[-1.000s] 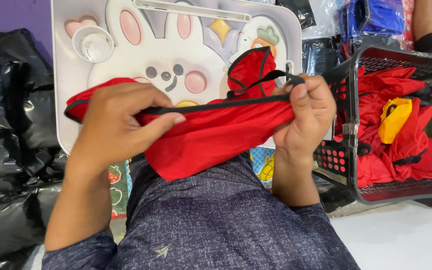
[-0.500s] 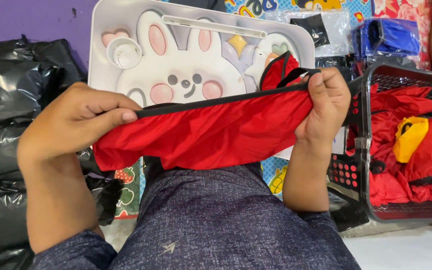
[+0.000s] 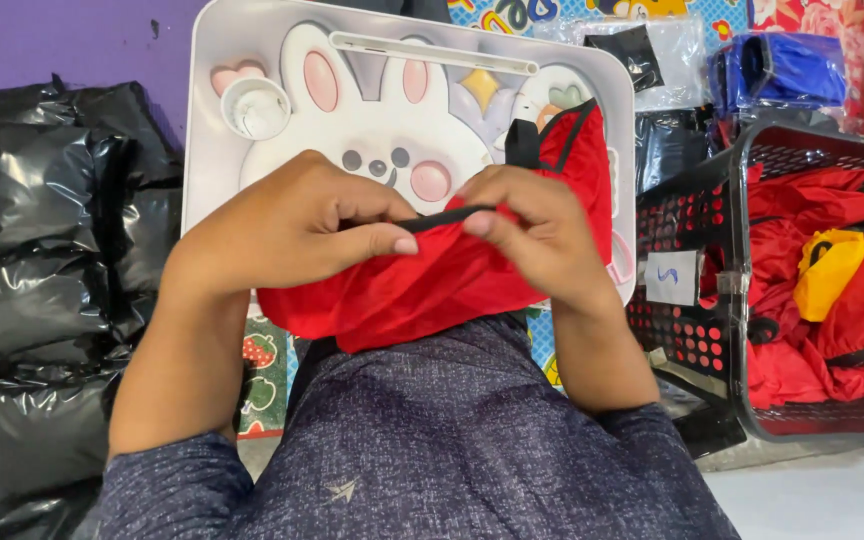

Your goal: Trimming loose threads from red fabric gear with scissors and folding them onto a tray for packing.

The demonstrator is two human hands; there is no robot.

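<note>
A red fabric bag [image 3: 422,290] with a black trim edge lies bunched over my lap and the lower edge of a white rabbit-patterned lap tray [image 3: 402,70]. My left hand [image 3: 292,225] pinches the black edge at its left. Close beside it, my right hand [image 3: 532,230] pinches the same edge, fingertips nearly meeting. A flap of the red bag with a black strap [image 3: 567,140] sticks up behind my right hand.
A black-and-red plastic basket [image 3: 712,250] at the right holds more red fabric bags and a yellow piece [image 3: 827,270]. Black plastic bags [image 3: 42,280] pile up at the left. A blue pouch [image 3: 782,70] and clear packets lie behind the basket. A white cup well [image 3: 255,108] sits in the tray.
My hands have come together from a wide stretch, gathering the red bag's black edge toward the middle. The bag is now bunched instead of pulled taut.
</note>
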